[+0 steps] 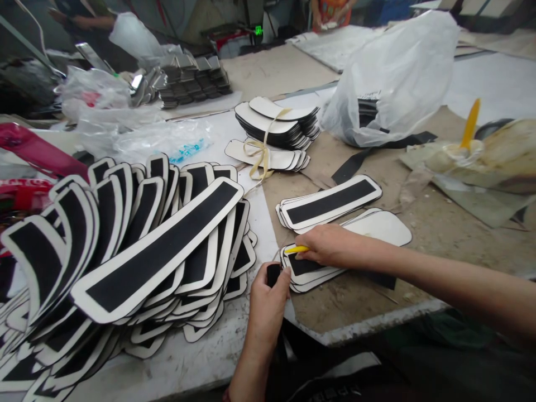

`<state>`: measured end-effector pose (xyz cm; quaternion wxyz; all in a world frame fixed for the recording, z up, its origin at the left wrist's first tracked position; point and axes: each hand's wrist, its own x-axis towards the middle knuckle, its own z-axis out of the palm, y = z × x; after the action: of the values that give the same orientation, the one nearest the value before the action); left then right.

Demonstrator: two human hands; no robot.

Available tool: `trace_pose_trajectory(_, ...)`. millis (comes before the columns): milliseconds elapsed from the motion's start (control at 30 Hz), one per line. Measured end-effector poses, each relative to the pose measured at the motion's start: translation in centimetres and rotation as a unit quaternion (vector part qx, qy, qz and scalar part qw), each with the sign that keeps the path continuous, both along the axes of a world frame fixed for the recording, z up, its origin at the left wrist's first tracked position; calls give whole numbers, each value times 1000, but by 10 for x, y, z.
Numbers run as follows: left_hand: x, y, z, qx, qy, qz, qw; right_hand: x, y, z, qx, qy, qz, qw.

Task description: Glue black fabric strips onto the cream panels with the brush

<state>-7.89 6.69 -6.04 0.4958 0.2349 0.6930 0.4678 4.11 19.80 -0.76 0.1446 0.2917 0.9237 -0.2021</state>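
Observation:
My right hand (326, 245) is closed around a thin yellow tool (296, 249); its kind does not show. The tool lies over the end of a small stack of white strips with black centres (302, 267), near the table's front edge. Between the thumb and curled fingers of my left hand (268, 298) is a black piece (273, 274), which looks like part of a strip. This hand is at the left end of the same stack. Just behind lie another stack of black-centred strips (333, 202) and plain white pieces (379, 226), partly covered by my right hand.
A large heap of black-and-white strips (157, 251) spreads across the left. Tied white pieces (268, 155) lie farther back, beside a plastic bag (397, 72). At the right, a yellow stick (470, 124) stands in a stained container (454, 159). Other people stand in the background.

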Motion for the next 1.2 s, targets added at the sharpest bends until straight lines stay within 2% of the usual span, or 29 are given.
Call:
trace_pose_trajectory(400,1,11,2,3,120,-7,993,-3,-4,4,20,-18,4,1000)
trace_pose_trajectory(633,-2,13,-9,-5,159,-34,987,-5,-9,13,21,-26,-4,999)
trace_pose_trajectory(700,-3,13,-11,-2,159,-33,987,7,-9,18,26,-37,-8,999)
trace_pose_trajectory(800,-3,14,-12,8,153,-28,988,46,-3,27,35,-64,-33,997)
trace_pose_trajectory(933,-3,13,-13,14,141,-16,990,114,15,35,14,-71,-139,988)
trace_pose_trajectory(1000,-3,12,-13,12,140,-12,990,136,22,35,-11,-44,-192,980)
trace_pose_trajectory(1100,-2,12,-13,-4,147,-11,989,145,24,30,-20,-19,-238,971)
trace_pose_trajectory(1200,-2,11,-11,-29,162,-9,986,138,23,20,37,-62,-268,961)
